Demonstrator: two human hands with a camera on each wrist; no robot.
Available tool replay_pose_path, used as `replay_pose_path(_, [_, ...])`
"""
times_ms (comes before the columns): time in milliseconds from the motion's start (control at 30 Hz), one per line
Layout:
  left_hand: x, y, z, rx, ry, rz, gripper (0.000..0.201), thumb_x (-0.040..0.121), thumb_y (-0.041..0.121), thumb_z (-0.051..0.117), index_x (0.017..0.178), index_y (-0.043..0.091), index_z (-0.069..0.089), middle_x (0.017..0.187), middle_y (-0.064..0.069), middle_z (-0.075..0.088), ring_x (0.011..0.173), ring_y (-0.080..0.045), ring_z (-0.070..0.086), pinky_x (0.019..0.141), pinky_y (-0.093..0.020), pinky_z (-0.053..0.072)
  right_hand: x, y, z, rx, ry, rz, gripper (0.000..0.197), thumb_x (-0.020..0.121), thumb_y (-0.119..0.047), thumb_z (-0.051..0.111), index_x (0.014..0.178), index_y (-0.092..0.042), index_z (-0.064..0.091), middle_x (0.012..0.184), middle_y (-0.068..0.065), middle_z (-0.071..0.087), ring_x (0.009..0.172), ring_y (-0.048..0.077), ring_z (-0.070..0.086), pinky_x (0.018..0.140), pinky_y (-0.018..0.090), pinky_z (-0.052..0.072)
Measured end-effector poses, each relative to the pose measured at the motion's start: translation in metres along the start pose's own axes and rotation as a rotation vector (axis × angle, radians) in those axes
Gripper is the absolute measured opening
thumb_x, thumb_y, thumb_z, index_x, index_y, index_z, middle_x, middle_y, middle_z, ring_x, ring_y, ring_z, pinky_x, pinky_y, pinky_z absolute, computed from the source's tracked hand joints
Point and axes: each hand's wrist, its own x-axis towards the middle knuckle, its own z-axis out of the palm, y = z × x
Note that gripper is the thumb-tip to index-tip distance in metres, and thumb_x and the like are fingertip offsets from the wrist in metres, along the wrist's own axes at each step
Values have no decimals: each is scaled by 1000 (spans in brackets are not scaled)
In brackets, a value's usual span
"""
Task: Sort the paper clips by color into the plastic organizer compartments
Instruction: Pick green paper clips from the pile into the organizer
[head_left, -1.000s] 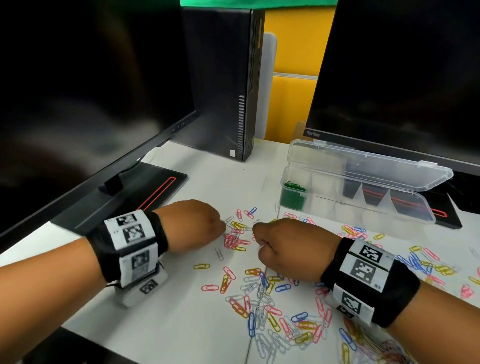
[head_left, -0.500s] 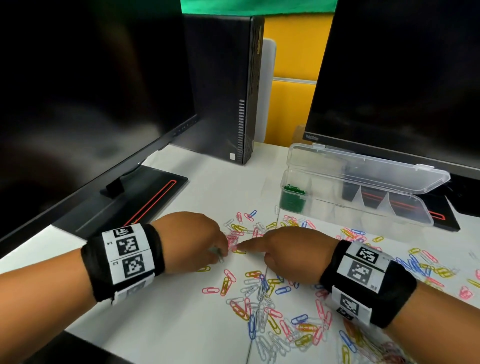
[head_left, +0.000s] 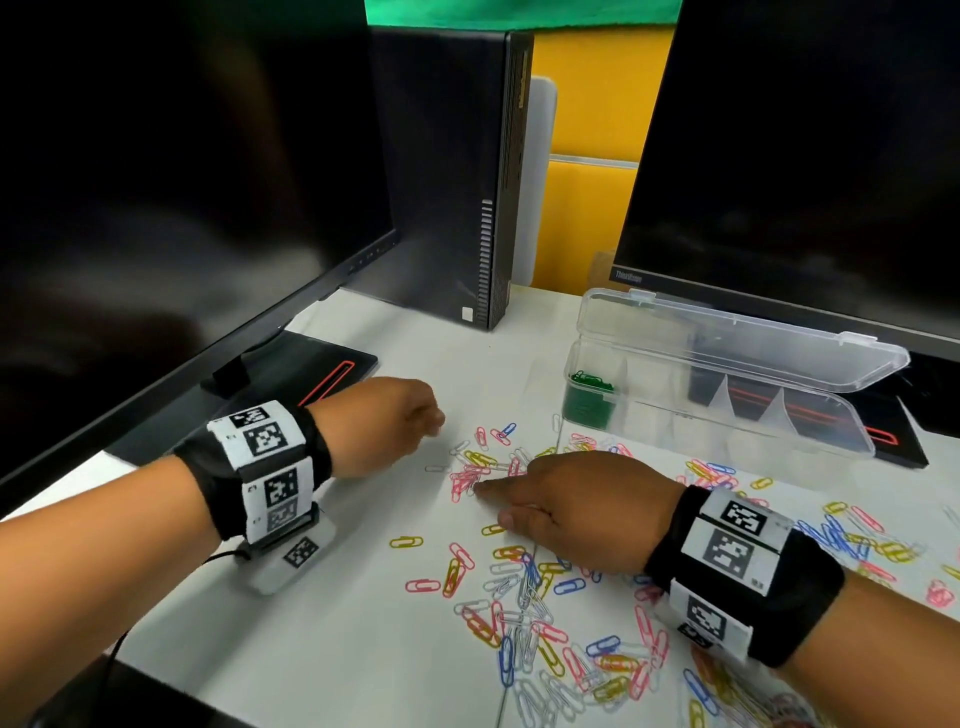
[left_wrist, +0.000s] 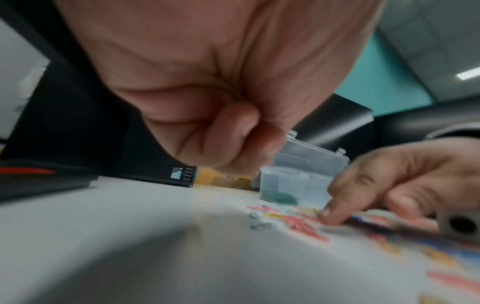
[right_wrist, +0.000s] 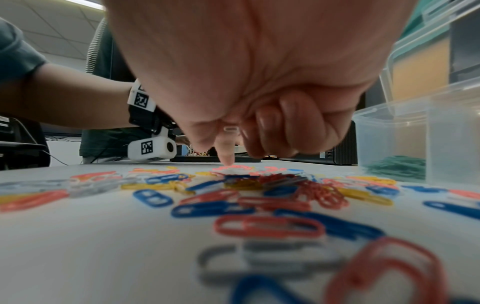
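Note:
Loose paper clips (head_left: 524, 587) in pink, yellow, blue and silver lie scattered over the white desk. The clear organizer (head_left: 753, 441) stands open at the back right, with green clips (head_left: 589, 397) in its leftmost compartment. My right hand (head_left: 571, 504) lies low on the desk, its index fingertip (head_left: 478, 487) pressing a small bunch of pink clips (head_left: 462, 475). In the right wrist view its other fingers are curled, and a silver clip (right_wrist: 230, 129) is tucked between thumb and fingers. My left hand (head_left: 431, 421) hovers as a fist just left of the bunch. Nothing shows inside it.
Two dark monitors stand at the left and right, with a black desktop tower (head_left: 452, 182) between them at the back. The left monitor's base (head_left: 291, 379) sits just behind my left hand. A single silver clip (head_left: 436, 468) lies between the hands.
My left hand has lifted off the clips and drawn back to the left as a fist. My right index finger has stretched out onto the pink bunch.

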Motion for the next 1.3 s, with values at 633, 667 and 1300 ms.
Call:
replay_pose_path(633, [8, 16, 2, 199, -155, -54, 39, 102, 41, 36, 92, 11, 60, 90, -5, 61, 84, -23, 57, 79, -32, 48, 5, 6, 4, 30, 170, -33, 31, 104, -30, 46, 128, -41, 63, 122, -8, 63, 109, 17, 59, 91, 30, 47])
replay_pose_path(667, [13, 14, 1, 151, -84, -57, 41, 103, 39, 36, 90, 8, 60, 88, -7, 61, 82, -24, 56, 78, -33, 48, 5, 6, 3, 22, 171, -31, 29, 103, -30, 48, 125, -40, 64, 119, -9, 63, 107, 17, 59, 87, 29, 47])
replay_pose_path(1300, [18, 27, 6, 199, -135, 34, 30, 92, 43, 64, 117, 28, 69, 117, 8, 66, 106, -16, 60, 94, -31, 49, -1, -1, 2, -14, 125, 15, 10, 90, -30, 53, 86, -21, 51, 92, 0, 61, 79, 21, 55, 58, 28, 36])
